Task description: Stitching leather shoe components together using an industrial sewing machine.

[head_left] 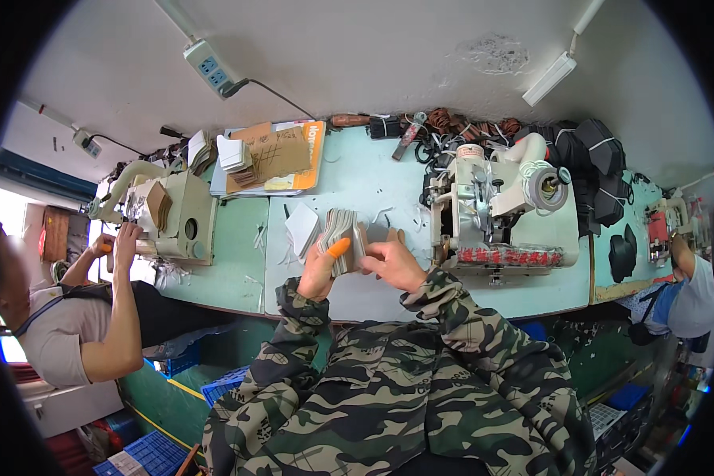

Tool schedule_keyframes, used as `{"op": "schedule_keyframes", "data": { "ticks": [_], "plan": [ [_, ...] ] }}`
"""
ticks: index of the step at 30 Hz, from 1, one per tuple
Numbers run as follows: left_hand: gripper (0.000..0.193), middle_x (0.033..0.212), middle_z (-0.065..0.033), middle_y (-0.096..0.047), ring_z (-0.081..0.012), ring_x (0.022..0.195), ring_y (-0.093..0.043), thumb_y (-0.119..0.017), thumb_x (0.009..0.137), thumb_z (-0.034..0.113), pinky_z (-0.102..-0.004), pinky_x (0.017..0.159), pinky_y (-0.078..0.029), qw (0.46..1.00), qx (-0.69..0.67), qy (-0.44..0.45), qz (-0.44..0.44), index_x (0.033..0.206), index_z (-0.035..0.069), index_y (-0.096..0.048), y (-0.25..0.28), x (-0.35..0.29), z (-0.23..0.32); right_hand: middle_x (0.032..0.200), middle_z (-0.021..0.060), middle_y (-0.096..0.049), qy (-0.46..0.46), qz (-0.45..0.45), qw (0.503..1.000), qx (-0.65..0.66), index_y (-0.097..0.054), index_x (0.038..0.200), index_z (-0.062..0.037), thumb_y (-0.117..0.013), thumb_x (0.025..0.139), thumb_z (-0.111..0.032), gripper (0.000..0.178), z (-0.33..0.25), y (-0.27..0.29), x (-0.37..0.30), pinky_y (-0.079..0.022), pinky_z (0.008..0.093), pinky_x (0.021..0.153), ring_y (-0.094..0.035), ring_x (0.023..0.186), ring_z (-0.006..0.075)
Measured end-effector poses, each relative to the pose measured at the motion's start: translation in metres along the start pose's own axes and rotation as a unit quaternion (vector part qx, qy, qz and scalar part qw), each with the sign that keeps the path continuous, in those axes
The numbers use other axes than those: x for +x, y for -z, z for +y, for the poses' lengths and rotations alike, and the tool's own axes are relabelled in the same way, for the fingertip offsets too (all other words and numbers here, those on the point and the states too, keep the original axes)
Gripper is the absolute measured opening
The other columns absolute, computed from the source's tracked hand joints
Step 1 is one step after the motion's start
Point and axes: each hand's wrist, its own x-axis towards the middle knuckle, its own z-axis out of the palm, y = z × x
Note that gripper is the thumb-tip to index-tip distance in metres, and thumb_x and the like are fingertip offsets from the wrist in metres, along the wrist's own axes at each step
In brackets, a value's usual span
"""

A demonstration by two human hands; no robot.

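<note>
A fanned stack of thin flat pieces, pale with tan edges, stands on the table in front of me. My left hand is closed around its left side, an orange finger cot on the thumb. At the right edge of the same stack, the bent fingers of my right hand press against the pieces; whether they pinch one cannot be made out. Loose white pieces lie just beyond my left hand. Part of a brown piece shows behind my right fingers.
An industrial sewing machine stands to my right, black bundles behind it. Cardboard and papers with small stacks lie at the back left. Co-workers sit at machines on both sides, one at left. Blue crates are on the floor.
</note>
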Motion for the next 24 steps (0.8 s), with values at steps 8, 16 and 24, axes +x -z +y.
{"op": "schedule_keyframes", "data": {
  "ticks": [8,16,24],
  "plan": [
    [0.024,0.092,-0.0031,-0.062,-0.0105,0.083,-0.06,-0.065,0.09,0.016,-0.0256,0.069,-0.05,0.993,0.11,0.003,-0.029,0.107,0.002,-0.058,-0.017,0.007,-0.001,0.086,0.0053,-0.072,-0.021,0.015,0.998,0.061,-0.069,0.109,0.0015,-0.069,0.089,-0.023,0.032,-0.001,0.004,-0.011,-0.051,0.0253,0.066,-0.066,0.077,0.0117],
    [0.028,0.096,-0.0039,-0.062,-0.0102,0.084,-0.06,-0.066,0.091,0.016,-0.0256,0.071,-0.049,0.996,0.092,-0.006,-0.017,0.112,0.001,-0.056,-0.014,0.011,-0.004,0.088,0.0047,-0.071,-0.001,-0.024,0.998,0.064,-0.067,0.111,0.0006,-0.069,0.089,-0.023,0.032,-0.012,0.014,-0.019,-0.05,0.0247,0.065,-0.064,0.08,0.0103],
    [0.04,0.101,-0.0056,-0.062,-0.0119,0.089,-0.061,-0.07,0.088,0.017,-0.0266,0.073,-0.051,0.99,0.14,-0.005,-0.013,0.118,-0.001,-0.052,-0.011,0.01,-0.005,0.087,0.0054,-0.07,0.015,-0.047,0.995,0.082,-0.064,0.112,0.0005,-0.06,0.095,-0.017,0.024,-0.003,0.013,-0.022,-0.05,0.0269,0.065,-0.066,0.08,0.0117]
  ]
}}
